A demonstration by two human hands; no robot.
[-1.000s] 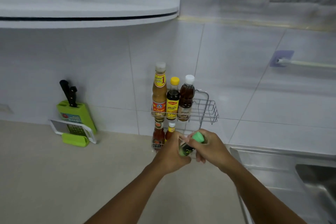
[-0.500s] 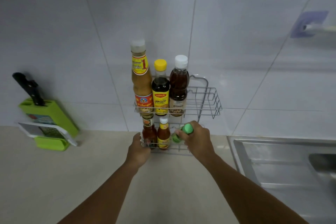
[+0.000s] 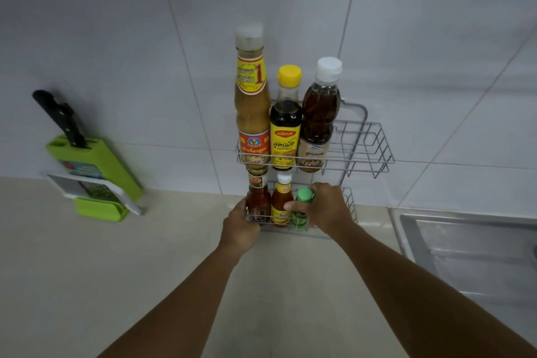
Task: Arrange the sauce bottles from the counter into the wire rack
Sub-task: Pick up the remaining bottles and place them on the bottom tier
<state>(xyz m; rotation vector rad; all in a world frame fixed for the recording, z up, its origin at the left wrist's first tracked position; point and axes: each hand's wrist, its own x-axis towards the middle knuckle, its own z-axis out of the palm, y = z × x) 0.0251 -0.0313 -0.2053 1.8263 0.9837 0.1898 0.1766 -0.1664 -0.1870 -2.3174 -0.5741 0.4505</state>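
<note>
A two-tier wire rack [image 3: 374, 136] stands against the tiled wall. Its upper tier holds a tall tan sauce bottle [image 3: 252, 102], a yellow-capped dark bottle [image 3: 286, 119] and a white-capped brown bottle [image 3: 319, 113]. In the lower tier stand a red sauce bottle [image 3: 258, 197] and an orange chilli bottle [image 3: 281, 200]. My right hand [image 3: 322, 206] grips a small green-capped bottle [image 3: 302, 206], upright in the lower tier beside the orange one. My left hand [image 3: 239, 227] holds the rack's lower front left corner.
A green knife block [image 3: 96, 160] with a black-handled knife and a white grater [image 3: 87, 186] leans on the wall at left. A steel sink [image 3: 470, 244] lies right of the rack. Beige counter [image 3: 116, 270] spreads in front.
My right hand carried the green-capped bottle from in front of the rack into the lower tier and stood it upright. My left hand let go of the bottle and took the rack's corner.
</note>
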